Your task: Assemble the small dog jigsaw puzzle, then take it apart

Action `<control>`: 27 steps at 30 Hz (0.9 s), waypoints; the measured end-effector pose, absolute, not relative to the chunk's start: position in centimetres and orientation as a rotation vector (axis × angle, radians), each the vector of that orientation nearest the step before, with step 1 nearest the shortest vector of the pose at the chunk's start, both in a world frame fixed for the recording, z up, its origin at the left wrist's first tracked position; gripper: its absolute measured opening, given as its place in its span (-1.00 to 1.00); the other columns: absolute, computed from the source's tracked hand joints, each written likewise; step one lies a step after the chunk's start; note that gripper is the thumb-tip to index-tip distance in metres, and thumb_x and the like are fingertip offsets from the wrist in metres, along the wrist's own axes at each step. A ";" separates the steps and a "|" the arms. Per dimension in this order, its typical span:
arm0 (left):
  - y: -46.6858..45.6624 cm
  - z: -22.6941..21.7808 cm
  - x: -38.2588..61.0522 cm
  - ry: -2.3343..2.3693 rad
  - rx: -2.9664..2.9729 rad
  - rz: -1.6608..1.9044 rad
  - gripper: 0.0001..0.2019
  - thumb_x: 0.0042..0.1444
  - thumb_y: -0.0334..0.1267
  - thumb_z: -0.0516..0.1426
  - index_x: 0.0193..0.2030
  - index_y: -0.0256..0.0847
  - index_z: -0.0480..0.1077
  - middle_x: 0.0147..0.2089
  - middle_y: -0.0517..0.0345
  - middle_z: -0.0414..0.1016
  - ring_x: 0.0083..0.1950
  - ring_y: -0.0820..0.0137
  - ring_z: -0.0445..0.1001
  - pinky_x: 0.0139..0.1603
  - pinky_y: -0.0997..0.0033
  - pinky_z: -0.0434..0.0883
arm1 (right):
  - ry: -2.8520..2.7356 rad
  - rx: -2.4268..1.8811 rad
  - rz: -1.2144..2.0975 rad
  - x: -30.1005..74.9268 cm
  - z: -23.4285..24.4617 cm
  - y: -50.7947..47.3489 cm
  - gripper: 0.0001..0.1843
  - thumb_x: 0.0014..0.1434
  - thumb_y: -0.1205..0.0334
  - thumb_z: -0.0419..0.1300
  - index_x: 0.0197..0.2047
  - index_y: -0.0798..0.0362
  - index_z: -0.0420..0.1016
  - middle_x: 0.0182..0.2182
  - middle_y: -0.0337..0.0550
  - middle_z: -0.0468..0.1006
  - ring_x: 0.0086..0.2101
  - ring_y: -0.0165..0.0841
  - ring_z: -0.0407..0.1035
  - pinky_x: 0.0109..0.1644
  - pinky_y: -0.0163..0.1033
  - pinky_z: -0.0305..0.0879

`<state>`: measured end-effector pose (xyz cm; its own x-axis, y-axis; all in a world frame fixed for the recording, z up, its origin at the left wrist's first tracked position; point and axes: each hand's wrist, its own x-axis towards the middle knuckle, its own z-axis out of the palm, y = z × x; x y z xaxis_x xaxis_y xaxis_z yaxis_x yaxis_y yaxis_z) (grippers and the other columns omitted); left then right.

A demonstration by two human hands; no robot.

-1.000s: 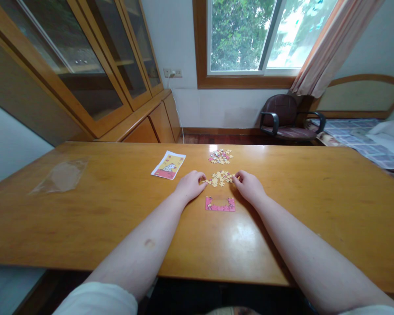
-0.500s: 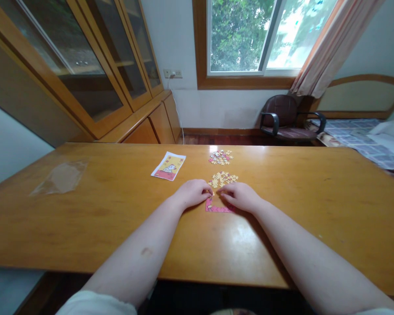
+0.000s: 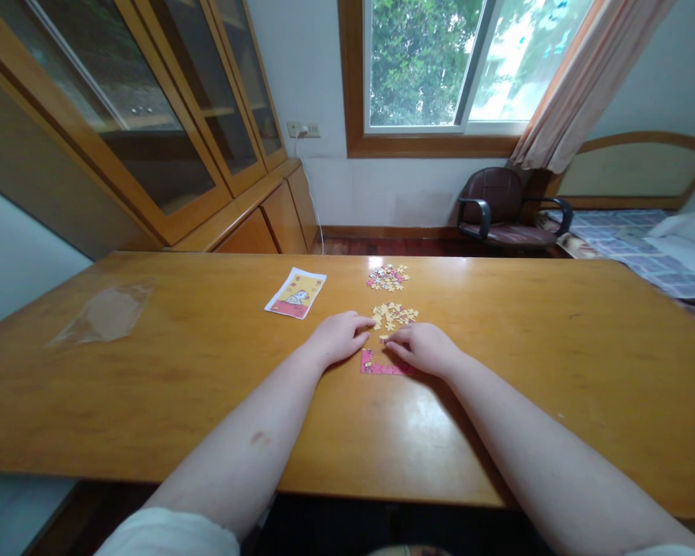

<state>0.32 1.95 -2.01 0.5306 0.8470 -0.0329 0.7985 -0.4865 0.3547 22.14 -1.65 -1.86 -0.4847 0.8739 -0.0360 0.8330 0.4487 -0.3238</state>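
Left hand and right hand curl on the tabletop, fingers nearly meeting over the pink puzzle strip — pinching a piece or not, I can't tell — with loose pieces just beyond: light, thin, probably bendable, best nipped edgewise.

Table; puzzle pieces; card; bag

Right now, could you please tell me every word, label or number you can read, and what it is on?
No text can be read.
Picture card: any print is too small to read.
Loose puzzle pieces and pink joined strip: patterns only, no legible words.
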 end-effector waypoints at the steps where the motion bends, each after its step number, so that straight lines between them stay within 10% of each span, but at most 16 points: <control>1: 2.0 -2.1 0.3 1.387 2.439 0.206 -0.63 0.20 -0.20 0.05 0.11 0.00 0.48 -0.11 0.06 0.55 -0.11 0.27 0.52 -0.07 0.36 0.41 | -2.542 -1.576 0.408 22.3 -1.8 -1.6 -0.62 0.31 0.04 0.03 -0.29 -0.05 0.64 -0.31 -0.11 0.65 -0.29 -0.31 0.47 -0.23 -0.30 0.23; 27: 2.5 -2.5 -0.1 1.636 2.278 0.300 -0.66 0.20 -0.25 0.05 0.07 -0.16 0.48 0.04 -0.02 0.54 0.03 0.21 0.50 0.05 0.29 0.41 | -2.114 -1.750 0.322 24.6 -2.9 0.4 -0.61 0.31 0.22 -0.04 -0.42 0.07 0.54 -0.38 -0.10 0.50 -0.28 -0.32 0.36 -0.19 -0.30 0.15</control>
<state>-0.07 2.54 -2.48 0.3223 0.9465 -0.0154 0.8793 -0.2934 0.3751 24.62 0.43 -2.94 -0.1557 0.9778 0.1404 0.8918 0.2003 -0.4056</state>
